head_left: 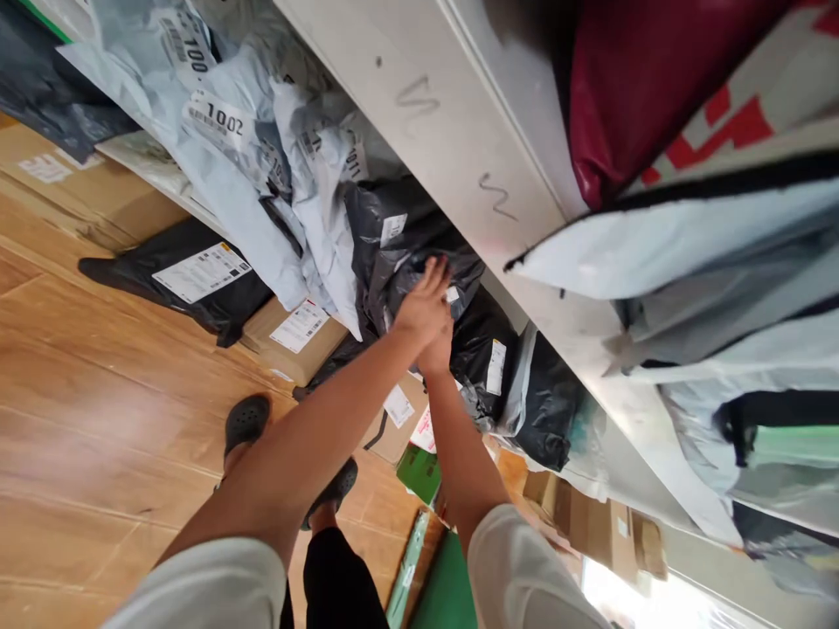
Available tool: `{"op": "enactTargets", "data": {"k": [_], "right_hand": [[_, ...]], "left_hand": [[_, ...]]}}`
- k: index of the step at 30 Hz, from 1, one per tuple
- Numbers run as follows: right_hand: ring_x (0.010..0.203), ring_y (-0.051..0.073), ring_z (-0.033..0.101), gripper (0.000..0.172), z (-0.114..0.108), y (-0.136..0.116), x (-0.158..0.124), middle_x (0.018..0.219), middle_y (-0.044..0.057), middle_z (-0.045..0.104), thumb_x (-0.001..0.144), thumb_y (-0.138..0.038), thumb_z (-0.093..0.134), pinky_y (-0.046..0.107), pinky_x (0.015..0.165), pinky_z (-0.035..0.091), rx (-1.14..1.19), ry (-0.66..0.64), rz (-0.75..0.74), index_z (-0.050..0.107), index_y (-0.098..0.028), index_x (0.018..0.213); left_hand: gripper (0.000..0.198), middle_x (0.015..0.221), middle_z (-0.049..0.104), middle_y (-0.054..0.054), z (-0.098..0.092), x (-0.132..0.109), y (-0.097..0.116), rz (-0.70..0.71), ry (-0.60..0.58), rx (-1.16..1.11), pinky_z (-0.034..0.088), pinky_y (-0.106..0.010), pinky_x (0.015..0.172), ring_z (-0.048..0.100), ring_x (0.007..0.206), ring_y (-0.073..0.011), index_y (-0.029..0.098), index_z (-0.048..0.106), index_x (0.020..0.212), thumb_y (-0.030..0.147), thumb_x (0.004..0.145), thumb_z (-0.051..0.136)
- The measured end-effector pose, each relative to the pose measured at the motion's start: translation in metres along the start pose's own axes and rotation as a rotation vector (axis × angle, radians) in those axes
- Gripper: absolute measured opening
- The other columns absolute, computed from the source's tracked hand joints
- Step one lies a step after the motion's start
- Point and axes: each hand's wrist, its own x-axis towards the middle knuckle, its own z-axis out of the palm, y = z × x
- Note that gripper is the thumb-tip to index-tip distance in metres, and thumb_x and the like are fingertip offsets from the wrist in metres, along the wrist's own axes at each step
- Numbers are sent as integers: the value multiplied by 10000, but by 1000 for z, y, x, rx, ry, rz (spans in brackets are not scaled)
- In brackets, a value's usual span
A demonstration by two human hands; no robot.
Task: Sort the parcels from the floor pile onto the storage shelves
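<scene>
Under the white shelf (459,175), both hands meet at one black bag (386,262) in the pile of parcels. The left hand (425,304) lies on top of the bag, its fingers (440,273) stretched out nearly flat, pressing and not closed round anything. The right hand (438,351) sits just below the left, against the same bag; its fingers are hidden, so I cannot tell how far they are open. Two more black bags (481,349) stand just right of it. At least three grey bags (223,166) with number labels pile to its left. Nearer the wooden floor (79,384) lie a fourth black bag (131,266), at least four boxes (262,328) and two shoes (246,421).
</scene>
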Motion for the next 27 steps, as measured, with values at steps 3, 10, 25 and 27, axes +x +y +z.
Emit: {"op": "enactTargets", "data": {"k": [3, 10, 25, 27], "right_hand": [[1475, 359, 225, 705, -46, 39, -51, 1539, 187, 377, 788, -517, 697, 657, 1183, 66, -375, 30, -104, 538, -149, 1369], [1483, 453, 80, 847, -83, 111, -85, 1603, 110, 294, 645, -409, 843, 716, 1140, 83, -721, -219, -158, 516, -259, 1412], [907, 239, 660, 342, -92, 44, -3, 903, 80, 709, 801, -525, 702, 413, 892, 535, 267, 410, -182, 706, -189, 865], [999, 261, 648, 396, -56, 42, 7, 994, 104, 707, 813, -560, 672, 433, 944, 519, 284, 250, -237, 697, -190, 952]], "left_hand": [[259, 1247, 644, -134, 2, 11, -16, 190, -138, 100, 210, -612, 1193, 358, 1423, -344, 169, 736, 880, 69, 773, 523], [262, 1364, 573, -129, 5, 7, -22, 323, -212, 345, 56, -662, 1183, 200, 1483, -382, 153, 731, 903, 60, 754, 537], [436, 1361, 609, -137, 8, 9, 19, 132, -206, 624, 191, -507, 1194, 378, 1407, -321, 152, 631, 1277, 244, 943, 367], [445, 1334, 628, -134, 18, 3, 40, 149, -246, 583, 246, -462, 1177, 415, 1384, -300, 142, 620, 1286, 274, 948, 363]]}}
